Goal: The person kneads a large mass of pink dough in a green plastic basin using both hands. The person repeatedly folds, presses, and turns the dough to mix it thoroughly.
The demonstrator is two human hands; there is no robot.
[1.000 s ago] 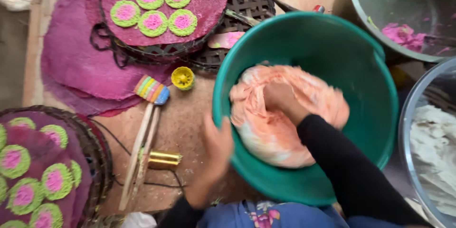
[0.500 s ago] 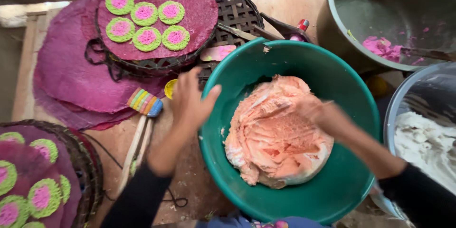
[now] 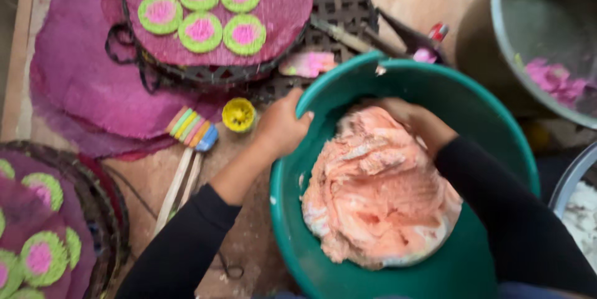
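Note:
A green plastic basin holds a big lump of orange-pink dough. My left hand grips the basin's left rim, fingers curled over the edge. My right hand presses into the far top of the dough, its fingertips hidden in the mass. Both arms wear black sleeves.
Woven trays at the top and lower left carry purple mats with several green-and-pink discs. A small yellow cap and two striped-headed sticks lie left of the basin. A grey pot with pink dough stands top right.
My left hand has moved from above the floor onto the basin's rim and closed on it. My right hand has shifted up along the dough. The view has moved closer.

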